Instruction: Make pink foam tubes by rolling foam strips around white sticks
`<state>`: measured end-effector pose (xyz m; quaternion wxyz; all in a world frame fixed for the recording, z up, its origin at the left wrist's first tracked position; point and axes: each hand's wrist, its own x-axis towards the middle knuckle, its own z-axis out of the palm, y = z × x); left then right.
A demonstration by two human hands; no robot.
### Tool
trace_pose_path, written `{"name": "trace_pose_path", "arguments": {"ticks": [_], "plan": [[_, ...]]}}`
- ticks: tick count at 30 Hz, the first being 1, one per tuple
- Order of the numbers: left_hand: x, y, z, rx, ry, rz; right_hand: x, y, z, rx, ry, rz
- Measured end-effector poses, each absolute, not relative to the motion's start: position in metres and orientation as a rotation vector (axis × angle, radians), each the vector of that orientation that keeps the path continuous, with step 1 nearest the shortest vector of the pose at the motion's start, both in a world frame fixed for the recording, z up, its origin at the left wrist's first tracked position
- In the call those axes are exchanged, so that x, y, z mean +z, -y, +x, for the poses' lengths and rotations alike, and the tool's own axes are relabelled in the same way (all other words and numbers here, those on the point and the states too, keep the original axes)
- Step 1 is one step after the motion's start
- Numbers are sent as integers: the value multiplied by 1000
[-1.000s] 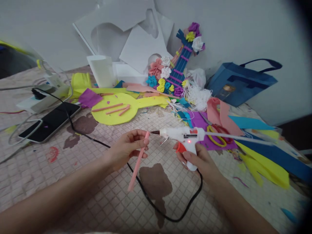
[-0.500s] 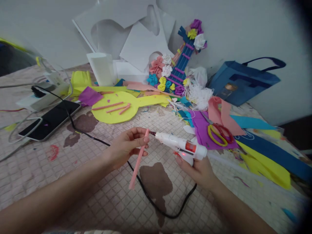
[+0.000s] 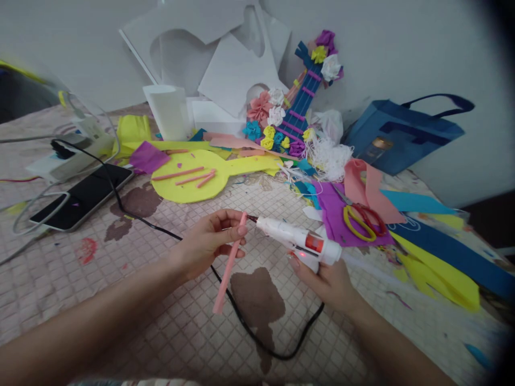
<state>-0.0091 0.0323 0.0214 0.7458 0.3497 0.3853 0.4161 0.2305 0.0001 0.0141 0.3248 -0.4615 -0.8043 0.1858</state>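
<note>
Between the thumb and fingers of my left hand [image 3: 219,233] is a narrow pink paper strip [image 3: 227,276], hanging down at a slant. My right hand [image 3: 328,281] grips a white hot glue gun [image 3: 295,236] by its handle, with a small red light lit on its side. The gun's dark nozzle points left and meets or nearly meets the strip's upper end. Beyond my hands lies a flat yellow guitar-shaped cutout [image 3: 189,190] with several thin pink rolled strips on it.
A black cord [image 3: 281,355] loops below my hands. Left are a phone [image 3: 86,195] and a power strip [image 3: 60,163]. Scissors [image 3: 362,222] rest on coloured paper at right. Behind stand a flower-decorated blue guitar model [image 3: 301,104], a white cup [image 3: 167,112] and a blue bag [image 3: 406,134].
Both hands, the pink strip and the glue gun hold nearly the same position. The right index finger seems to have shifted slightly at the trigger.
</note>
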Motion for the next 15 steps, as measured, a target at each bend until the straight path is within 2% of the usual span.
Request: {"name": "trace_pose_path", "arguments": {"ticks": [15], "plan": [[23,-32,-8,915,-851,760,14,3,231,463,2124,-1256]]}}
